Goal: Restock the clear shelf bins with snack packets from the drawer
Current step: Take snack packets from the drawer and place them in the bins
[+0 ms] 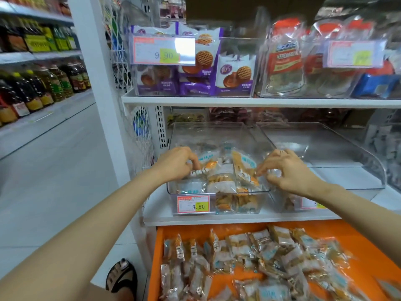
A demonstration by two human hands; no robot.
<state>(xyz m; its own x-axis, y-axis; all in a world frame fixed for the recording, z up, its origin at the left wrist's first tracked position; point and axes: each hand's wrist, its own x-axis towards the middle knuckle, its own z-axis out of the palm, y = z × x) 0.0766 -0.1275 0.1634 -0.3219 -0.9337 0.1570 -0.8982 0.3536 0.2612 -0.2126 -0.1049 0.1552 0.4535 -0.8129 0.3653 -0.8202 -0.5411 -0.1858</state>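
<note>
Left hand (176, 164): pinching clear-wrapped orange snack packet (202, 170) inside clear plastic shelf bin (213, 132).
Right hand (291, 171): pinching second packet (246, 173), same bin.
Orange drawer (366, 240): open below shelf, holding loose packets (243, 255).

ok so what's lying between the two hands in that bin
Snack packets piled in the clear bin fill the stretch between the left hand and the right hand, as the head view shows.

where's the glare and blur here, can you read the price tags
Head view: glare whites out a patch of the upper left price tag, which reads 9.90; the lower tag reads 8.80; the upper right tag is too blurred to read; drawer packets look soft.
</note>
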